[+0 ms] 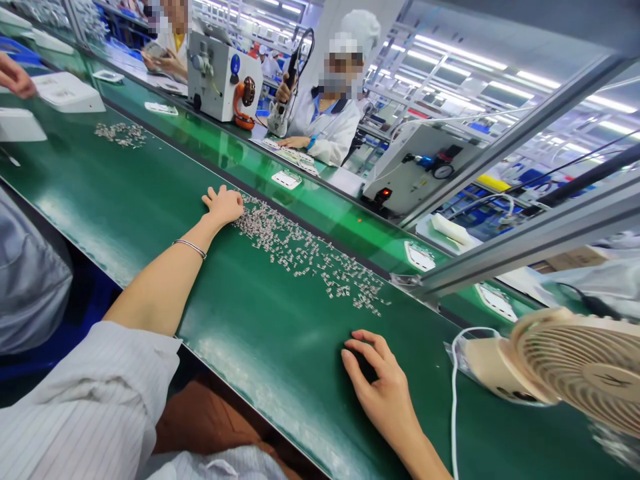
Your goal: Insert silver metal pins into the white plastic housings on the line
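Observation:
Many small metallic pieces (300, 250) lie spread in a long band on the green work surface (240, 300). At the far left end of that band is my left hand (223, 205), its fingers bent and touching the edge of the pile; whether a piece is between the fingertips is too small to tell. My right hand (377, 373) rests near the surface, below the right end of the band, with thumb and fingers curved apart and nothing between them.
A beige fan (580, 373) with a white cable (455, 400) stands at the right. Behind runs a belt with white panels (287, 179). A co-worker (325, 113) sits across it, beside a machine (223, 80). Another person's hand (17, 77) is at the far left, near a smaller pile (120, 135).

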The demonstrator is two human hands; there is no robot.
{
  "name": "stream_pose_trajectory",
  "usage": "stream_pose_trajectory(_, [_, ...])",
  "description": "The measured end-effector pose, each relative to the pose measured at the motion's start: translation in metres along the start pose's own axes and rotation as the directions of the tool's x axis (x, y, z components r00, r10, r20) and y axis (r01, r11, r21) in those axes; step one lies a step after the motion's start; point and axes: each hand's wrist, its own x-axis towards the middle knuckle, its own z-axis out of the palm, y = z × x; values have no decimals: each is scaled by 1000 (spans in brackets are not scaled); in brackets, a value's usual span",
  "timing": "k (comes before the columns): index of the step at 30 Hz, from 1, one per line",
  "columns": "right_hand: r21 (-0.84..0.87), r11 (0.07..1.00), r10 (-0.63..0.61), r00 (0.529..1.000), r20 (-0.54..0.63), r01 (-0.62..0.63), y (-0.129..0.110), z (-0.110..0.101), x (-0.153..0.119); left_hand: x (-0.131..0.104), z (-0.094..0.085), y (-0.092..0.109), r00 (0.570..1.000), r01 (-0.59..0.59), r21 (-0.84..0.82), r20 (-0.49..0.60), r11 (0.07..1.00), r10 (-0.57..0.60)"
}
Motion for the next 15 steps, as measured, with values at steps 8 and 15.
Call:
stream_pose_trajectory(8, [54, 997, 53, 999, 8, -53, -2, -1, 1, -13, -21, 16, 994, -86, -94, -77, 992, 79])
stream_pose_trajectory(15, [333, 903, 278, 960, 25, -271, -12, -6, 6, -108, -11, 89, 837, -441, -378, 156, 814, 525])
